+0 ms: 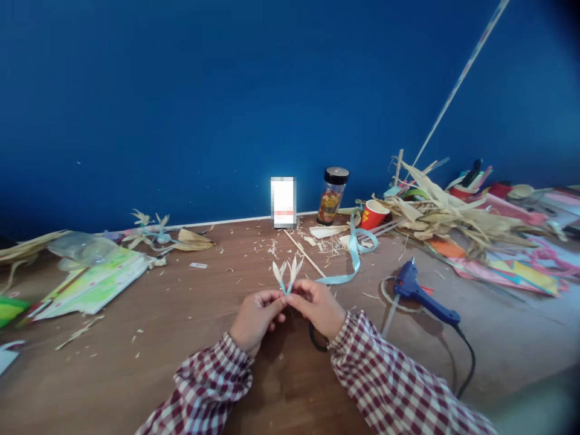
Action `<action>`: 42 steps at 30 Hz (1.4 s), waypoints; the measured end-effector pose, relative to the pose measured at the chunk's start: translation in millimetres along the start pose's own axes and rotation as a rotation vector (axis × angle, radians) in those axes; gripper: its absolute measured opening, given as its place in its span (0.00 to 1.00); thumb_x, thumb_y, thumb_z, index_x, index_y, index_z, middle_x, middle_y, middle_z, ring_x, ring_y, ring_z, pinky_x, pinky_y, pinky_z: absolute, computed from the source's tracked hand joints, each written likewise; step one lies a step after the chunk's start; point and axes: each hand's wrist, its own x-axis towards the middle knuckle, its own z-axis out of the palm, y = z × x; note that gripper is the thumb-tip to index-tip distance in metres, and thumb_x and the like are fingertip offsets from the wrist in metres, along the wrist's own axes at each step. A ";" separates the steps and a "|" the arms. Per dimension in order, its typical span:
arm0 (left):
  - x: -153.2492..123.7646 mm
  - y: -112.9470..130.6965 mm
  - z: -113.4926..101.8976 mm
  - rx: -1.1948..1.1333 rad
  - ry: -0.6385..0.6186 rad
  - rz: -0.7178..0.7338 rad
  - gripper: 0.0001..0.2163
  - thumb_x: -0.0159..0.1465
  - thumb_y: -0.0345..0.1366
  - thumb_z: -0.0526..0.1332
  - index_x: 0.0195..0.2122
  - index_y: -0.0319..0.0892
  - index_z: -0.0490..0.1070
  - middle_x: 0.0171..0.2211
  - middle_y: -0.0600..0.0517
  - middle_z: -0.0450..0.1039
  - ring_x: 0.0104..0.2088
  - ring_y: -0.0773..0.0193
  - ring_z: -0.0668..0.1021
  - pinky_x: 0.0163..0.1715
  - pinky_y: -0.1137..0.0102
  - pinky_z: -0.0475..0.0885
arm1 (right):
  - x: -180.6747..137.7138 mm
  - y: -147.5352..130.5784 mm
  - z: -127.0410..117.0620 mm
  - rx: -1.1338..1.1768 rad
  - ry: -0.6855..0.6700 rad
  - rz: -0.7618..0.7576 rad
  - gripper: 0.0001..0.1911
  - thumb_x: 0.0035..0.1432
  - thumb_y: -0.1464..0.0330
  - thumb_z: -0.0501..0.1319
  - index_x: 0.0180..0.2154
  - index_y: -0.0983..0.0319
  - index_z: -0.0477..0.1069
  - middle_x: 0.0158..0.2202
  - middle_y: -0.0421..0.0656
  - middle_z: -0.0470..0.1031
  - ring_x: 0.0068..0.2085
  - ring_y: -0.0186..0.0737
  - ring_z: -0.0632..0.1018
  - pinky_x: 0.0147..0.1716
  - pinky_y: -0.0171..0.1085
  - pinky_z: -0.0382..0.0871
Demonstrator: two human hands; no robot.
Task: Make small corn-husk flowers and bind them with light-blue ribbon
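Note:
My left hand (254,314) and my right hand (318,305) meet over the brown table (181,314). Both pinch a small bunch of pale corn-husk petals (287,270) that fans upward from my fingertips. A light blue ribbon (353,257) is wound at the base of the petals and trails off to the right across the table. My fingers are closed on the bunch. Both sleeves are red-and-white checked.
A blue glue gun (419,293) with a black cord lies to the right. Behind stand a jar with a black lid (332,196), a red paper cup (374,214) and a pile of dried husks (446,214). Green paper sheets (97,281) lie left. Husk scraps litter the table.

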 end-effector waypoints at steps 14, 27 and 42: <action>-3.2 1.8 1.7 0.035 0.005 0.018 0.12 0.49 0.42 0.63 0.26 0.37 0.71 0.21 0.54 0.70 0.16 0.76 0.63 0.13 0.80 0.55 | 0.7 -5.3 1.1 0.045 0.062 0.067 0.10 0.51 0.64 0.58 0.33 0.64 0.69 0.20 0.36 0.67 0.19 0.27 0.65 0.19 0.28 0.58; -1.1 -0.2 0.0 0.011 0.021 0.028 0.12 0.49 0.42 0.62 0.25 0.36 0.71 0.18 0.55 0.68 0.15 0.76 0.63 0.14 0.79 0.56 | 1.5 -2.3 2.8 0.067 0.034 0.065 0.08 0.53 0.64 0.56 0.31 0.63 0.68 0.22 0.37 0.69 0.21 0.28 0.66 0.19 0.28 0.57; -1.7 -2.2 2.7 0.114 0.011 0.023 0.13 0.50 0.44 0.61 0.24 0.37 0.70 0.18 0.54 0.68 0.15 0.74 0.64 0.14 0.78 0.57 | 6.1 4.0 1.9 0.000 0.027 0.052 0.14 0.52 0.60 0.57 0.28 0.65 0.69 0.21 0.41 0.71 0.24 0.33 0.72 0.24 0.32 0.64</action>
